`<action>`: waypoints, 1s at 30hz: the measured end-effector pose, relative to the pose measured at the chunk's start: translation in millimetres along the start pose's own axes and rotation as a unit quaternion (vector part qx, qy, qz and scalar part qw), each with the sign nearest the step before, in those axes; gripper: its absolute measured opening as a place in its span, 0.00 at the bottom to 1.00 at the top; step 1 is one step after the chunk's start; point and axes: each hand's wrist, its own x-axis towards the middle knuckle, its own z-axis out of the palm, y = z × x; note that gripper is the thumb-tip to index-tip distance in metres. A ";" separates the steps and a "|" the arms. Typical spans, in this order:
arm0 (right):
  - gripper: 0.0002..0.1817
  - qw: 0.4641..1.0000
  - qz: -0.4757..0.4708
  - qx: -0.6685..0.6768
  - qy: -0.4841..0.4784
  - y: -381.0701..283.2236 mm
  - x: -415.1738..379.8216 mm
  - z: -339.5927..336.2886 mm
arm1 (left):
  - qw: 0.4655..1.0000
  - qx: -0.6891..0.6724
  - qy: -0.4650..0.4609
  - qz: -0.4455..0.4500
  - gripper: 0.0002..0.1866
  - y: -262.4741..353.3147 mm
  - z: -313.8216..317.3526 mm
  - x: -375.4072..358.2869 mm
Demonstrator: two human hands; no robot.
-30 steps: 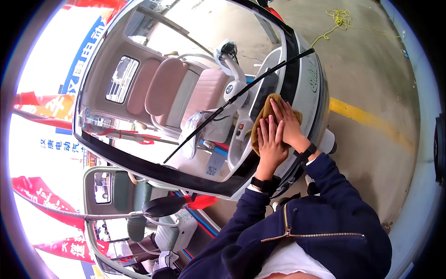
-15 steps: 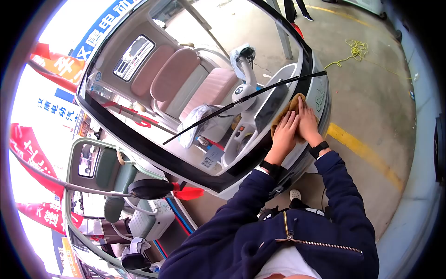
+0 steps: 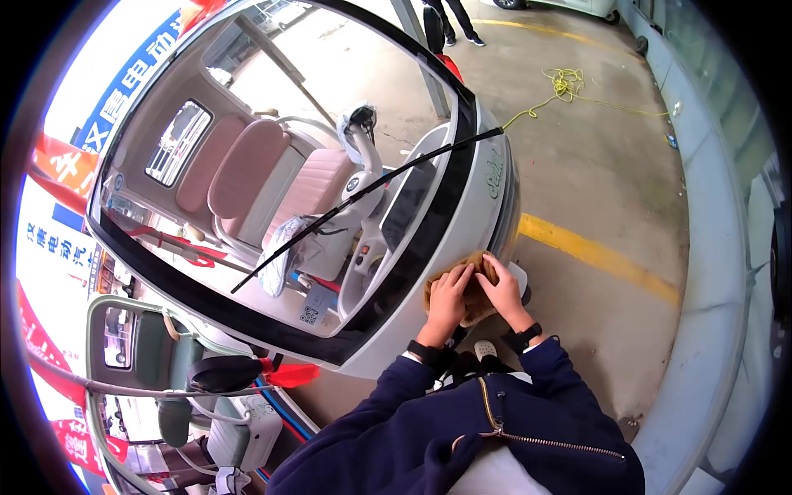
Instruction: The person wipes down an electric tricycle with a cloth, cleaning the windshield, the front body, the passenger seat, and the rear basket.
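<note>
A brown cloth [image 3: 478,307] lies bunched against the lower front of a small white vehicle [image 3: 425,285], under both of my hands. My left hand [image 3: 448,299] holds its left part, with the fingers pressed together over the fabric. On the cloth's right side, my right hand [image 3: 504,295] grips the upper edge, fingers bent and the thumb towards the left hand. The fingertips of the two hands come close together. Above them are the windshield and a long black wiper [image 3: 371,194]. Folds of cloth hide part of the panel beneath.
A green-seated vehicle [image 3: 177,363] stands at the left, its black mirror [image 3: 223,374] close by. Yellow rope [image 3: 565,85] lies coiled on the concrete floor. A low wall [image 3: 709,322] runs along the right. A person's legs [image 3: 454,21] show at the top.
Both hands and the cloth have moved down the vehicle's front, from beside the windshield's lower edge to the lower panel. The cloth is now more bunched, and the view has shifted right.
</note>
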 end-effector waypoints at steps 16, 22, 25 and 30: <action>0.17 0.968 0.113 0.218 -0.056 -93.0 -64.8 -90.8 | 0.983 -0.027 0.181 0.029 0.15 31.4 -112.0 -62.2; 0.25 0.761 0.473 0.413 -0.160 -101.2 -103.2 -82.3 | 0.994 -0.005 0.102 0.030 0.17 21.4 -102.4 -107.0; 0.27 0.703 0.529 0.419 -0.225 -107.3 -106.3 -81.3 | 0.983 -0.119 0.139 -0.014 0.16 25.0 -104.6 -122.3; 0.23 0.701 0.505 0.431 -0.260 -108.6 -100.7 -67.1 | 0.936 -0.295 0.157 -0.114 0.13 32.4 -116.9 -134.4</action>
